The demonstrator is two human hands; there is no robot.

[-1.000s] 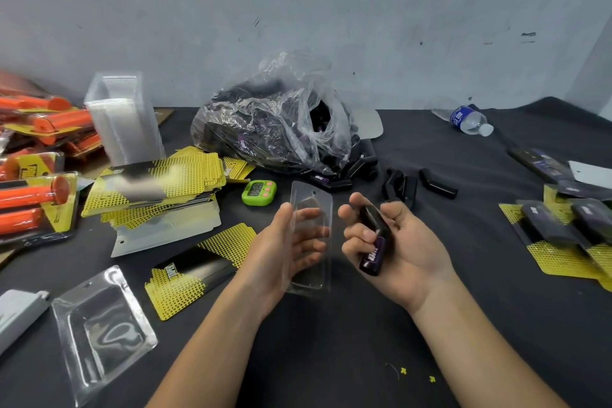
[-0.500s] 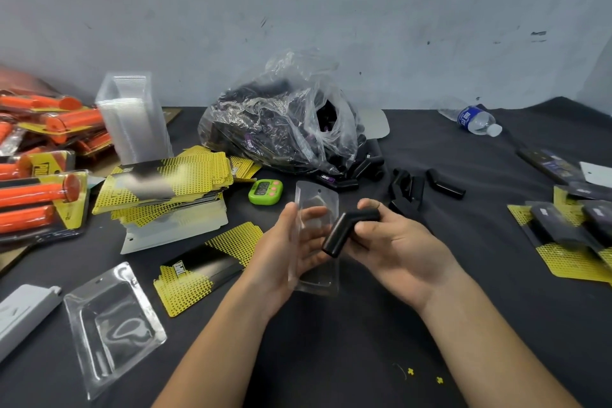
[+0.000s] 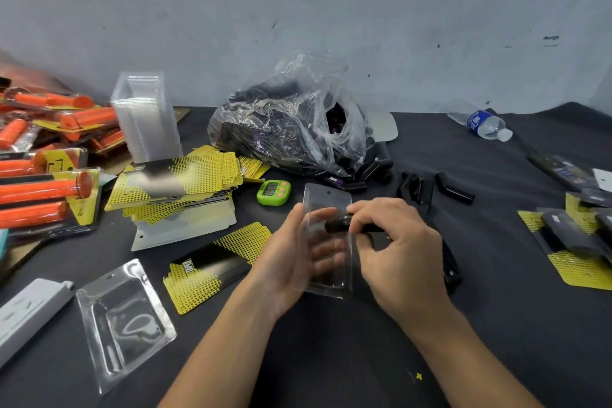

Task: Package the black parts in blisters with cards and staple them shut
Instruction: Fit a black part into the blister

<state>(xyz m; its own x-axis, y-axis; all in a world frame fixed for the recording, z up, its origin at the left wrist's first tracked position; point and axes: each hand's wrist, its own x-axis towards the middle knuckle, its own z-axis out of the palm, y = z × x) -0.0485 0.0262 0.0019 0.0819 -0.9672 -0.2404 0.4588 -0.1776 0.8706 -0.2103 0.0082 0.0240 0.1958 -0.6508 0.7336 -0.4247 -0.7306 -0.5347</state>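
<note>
Left hand [image 3: 291, 258] holds the clear plastic blister [image 3: 328, 199] upright over the dark bench [image 3: 331, 358], its grip clamped on the edges. Right hand [image 3: 397, 258] pinches the black cylindrical part [image 3: 341, 223] at the cavity's upper end. Best to line it up lengthwise, then press it home.

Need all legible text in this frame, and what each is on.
Single yellow-black card: sideways logo, too blurred to read.
Purple label on loose black part: too small.
Water bottle label: blurred.
Green timer display: digits unreadable.
Orange pack card: big letters, partly hidden, unreadable.
Nothing can be quoted with confidence.
</note>
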